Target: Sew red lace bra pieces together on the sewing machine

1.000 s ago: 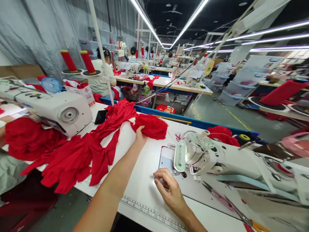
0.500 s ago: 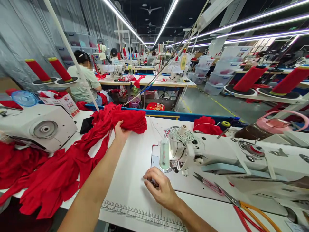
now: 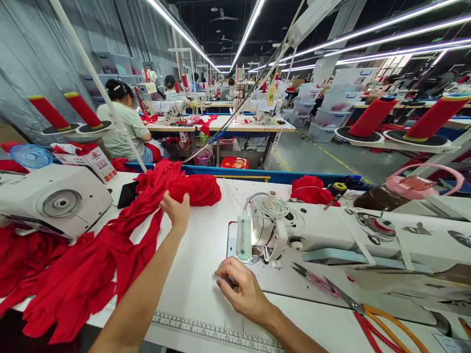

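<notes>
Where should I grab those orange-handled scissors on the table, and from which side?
Take the orange-handled scissors by the orange loops at the near right, coming from the table's front edge. The blades point away left toward the sewing machine, so the handles lie nearest. The right hand is closest.

Left hand [image 3: 176, 208] reaches forward, fingers curled; right hand [image 3: 241, 291] rests loosely cupped

Red fabric [image 3: 110, 255] lies crumpled in long strips across the counter's [image 3: 206, 274] left side, one bunched end [image 3: 198, 189] heaped farthest back.
</notes>
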Demonstrator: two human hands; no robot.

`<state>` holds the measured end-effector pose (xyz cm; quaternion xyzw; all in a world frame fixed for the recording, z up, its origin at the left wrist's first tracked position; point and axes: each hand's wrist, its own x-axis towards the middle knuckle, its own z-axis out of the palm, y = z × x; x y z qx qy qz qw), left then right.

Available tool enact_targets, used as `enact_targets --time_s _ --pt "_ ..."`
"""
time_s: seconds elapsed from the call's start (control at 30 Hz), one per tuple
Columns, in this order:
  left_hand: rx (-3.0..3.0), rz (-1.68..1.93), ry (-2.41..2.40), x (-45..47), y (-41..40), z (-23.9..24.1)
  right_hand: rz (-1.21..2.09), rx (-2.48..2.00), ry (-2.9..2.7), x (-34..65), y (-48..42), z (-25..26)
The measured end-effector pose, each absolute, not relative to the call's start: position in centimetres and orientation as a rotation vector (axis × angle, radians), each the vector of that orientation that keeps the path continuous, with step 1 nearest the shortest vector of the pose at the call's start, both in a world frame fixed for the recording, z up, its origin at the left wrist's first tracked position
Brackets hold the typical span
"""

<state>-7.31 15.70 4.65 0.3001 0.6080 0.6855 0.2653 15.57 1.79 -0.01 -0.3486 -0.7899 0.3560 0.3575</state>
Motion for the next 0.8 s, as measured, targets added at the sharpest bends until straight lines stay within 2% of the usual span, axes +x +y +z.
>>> enact_targets --time_s 0.17,0.3,0.6,0.8 --pt "1.435 1.633 1.781 -6.6 17.6 6.0 0.914 -0.85 -2.044 15.5 1.9 -0.2" --pt "1.694 1.385 1.902 -6.4 19.7 6.1 0.936 -0.842 -2.038 15.6 2.0 -0.4" --pt "1.851 1.005 2.149 -6.9 20.4 5.3 0.917 -0.839 -2.046 15.5 2.0 -0.5" --pt "1.731 1.074 2.104 -7.7 21.3 5.3 0.917 -0.832 -2.039 15.6 2.1 -0.5"
